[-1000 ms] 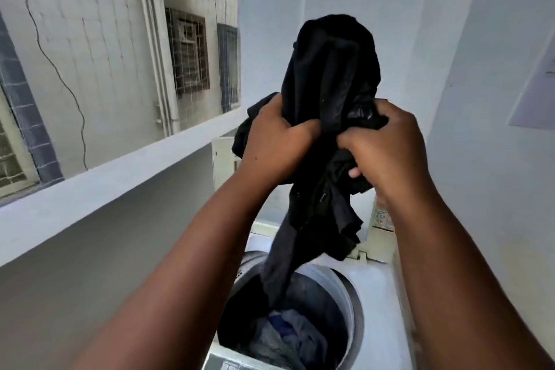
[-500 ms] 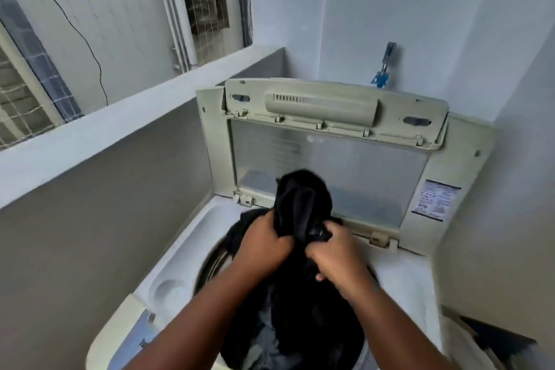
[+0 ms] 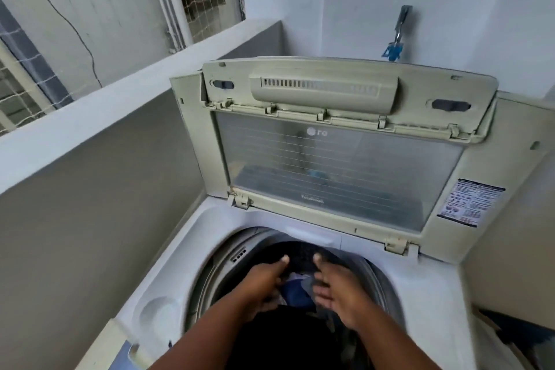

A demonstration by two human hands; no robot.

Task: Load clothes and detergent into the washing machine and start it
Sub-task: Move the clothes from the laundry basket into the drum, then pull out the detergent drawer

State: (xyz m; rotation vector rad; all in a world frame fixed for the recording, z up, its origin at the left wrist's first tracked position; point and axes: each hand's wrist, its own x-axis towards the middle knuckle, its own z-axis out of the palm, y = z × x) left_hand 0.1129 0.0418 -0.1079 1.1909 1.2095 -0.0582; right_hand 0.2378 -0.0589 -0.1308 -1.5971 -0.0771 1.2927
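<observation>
The top-loading washing machine [image 3: 177, 252] stands with its lid [image 3: 336, 168] raised upright behind the drum opening [image 3: 216, 270]. A black garment [image 3: 285, 339] lies in the drum between my forearms, on top of blue and grey clothes [image 3: 295, 293]. My left hand [image 3: 262, 282] and my right hand [image 3: 338, 288] hover side by side just over the drum. Their thumbs point forward, their fingers are loosely spread, and they hold nothing. No detergent is visible.
A grey parapet wall with a white ledge [image 3: 120, 99] runs close along the machine's left side. A tap [image 3: 398, 33] juts from the back wall above the lid. The right wall is close, with a dark object [image 3: 513, 336] low beside the machine.
Both hands brought the bunched black garment down from chest height into the drum and let go of it. The view tilted down onto the machine.
</observation>
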